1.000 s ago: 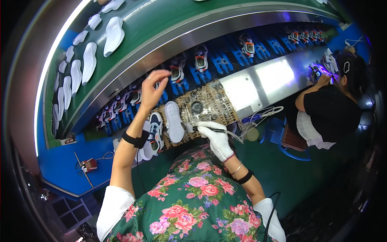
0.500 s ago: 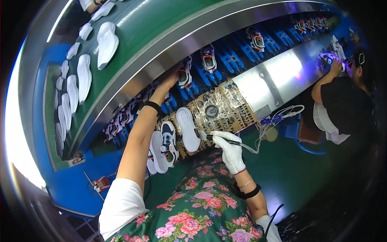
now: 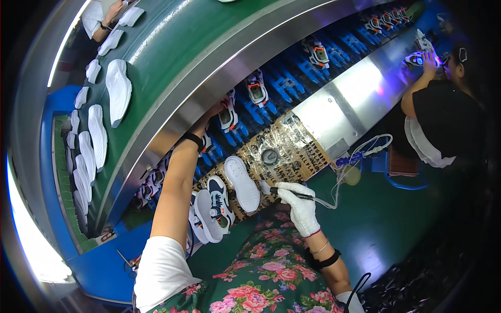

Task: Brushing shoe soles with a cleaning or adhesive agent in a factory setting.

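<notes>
My right hand (image 3: 301, 211), in a white knit glove, is closed around the dark handle of a brush (image 3: 267, 188) with a tube trailing from it. The brush head is beside a white shoe sole (image 3: 243, 185) lying on the taped bench board (image 3: 292, 138). My bare left hand (image 3: 213, 111) reaches under the steel conveyor edge, at a white, navy and orange shoe upper (image 3: 227, 116) on the blue rack. Shadow and the edge hide its fingers. Left of the sole stand a navy and white shoe (image 3: 219, 201) and another white sole (image 3: 205, 219).
Above, a green conveyor (image 3: 172, 62) with a steel rim (image 3: 209, 86) carries several white soles (image 3: 118, 91). More shoe uppers (image 3: 257, 87) sit along blue holders. At the right, a person (image 3: 443, 112) handles a shoe under violet light. Tubing (image 3: 339, 182) hangs near the bench's front edge.
The view has shifted, and the shoe uppers and conveyor soles have changed position. My left hand is now more hidden beside the shoe upper. My right hand keeps its hold on the brush.
</notes>
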{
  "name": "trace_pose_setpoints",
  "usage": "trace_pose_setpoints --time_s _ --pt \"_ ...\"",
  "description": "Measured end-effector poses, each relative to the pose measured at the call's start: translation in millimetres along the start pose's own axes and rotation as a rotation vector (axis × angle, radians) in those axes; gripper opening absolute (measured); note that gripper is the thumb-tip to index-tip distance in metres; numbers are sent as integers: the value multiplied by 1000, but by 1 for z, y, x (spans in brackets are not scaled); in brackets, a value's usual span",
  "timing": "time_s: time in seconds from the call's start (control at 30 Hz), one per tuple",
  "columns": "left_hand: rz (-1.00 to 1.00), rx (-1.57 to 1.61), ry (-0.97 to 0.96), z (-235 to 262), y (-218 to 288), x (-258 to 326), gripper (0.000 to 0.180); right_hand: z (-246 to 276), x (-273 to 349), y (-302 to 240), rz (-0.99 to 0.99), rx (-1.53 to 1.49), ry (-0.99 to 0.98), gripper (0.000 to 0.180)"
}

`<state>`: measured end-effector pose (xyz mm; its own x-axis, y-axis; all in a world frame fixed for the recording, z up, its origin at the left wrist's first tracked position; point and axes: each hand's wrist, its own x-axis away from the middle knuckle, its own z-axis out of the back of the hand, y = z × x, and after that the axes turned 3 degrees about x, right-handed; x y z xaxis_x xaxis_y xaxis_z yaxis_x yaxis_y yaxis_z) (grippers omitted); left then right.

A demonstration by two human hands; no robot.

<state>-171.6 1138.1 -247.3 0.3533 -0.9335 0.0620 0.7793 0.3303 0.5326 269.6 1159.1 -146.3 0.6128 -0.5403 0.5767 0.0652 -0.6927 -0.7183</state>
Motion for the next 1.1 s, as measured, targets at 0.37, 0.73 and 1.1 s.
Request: trace_pose_setpoints --time_s 0.37,0.73,1.1 --pt "307 734 45 29 66 47 29 29 21 2 28 104 -10 19" --pt "157 705 80 96 218 201 29 71 34 4 -5 151 -153 22" --pt "219 901 51 106 316 313 32 81 41 -1 -41 273 -278 22"
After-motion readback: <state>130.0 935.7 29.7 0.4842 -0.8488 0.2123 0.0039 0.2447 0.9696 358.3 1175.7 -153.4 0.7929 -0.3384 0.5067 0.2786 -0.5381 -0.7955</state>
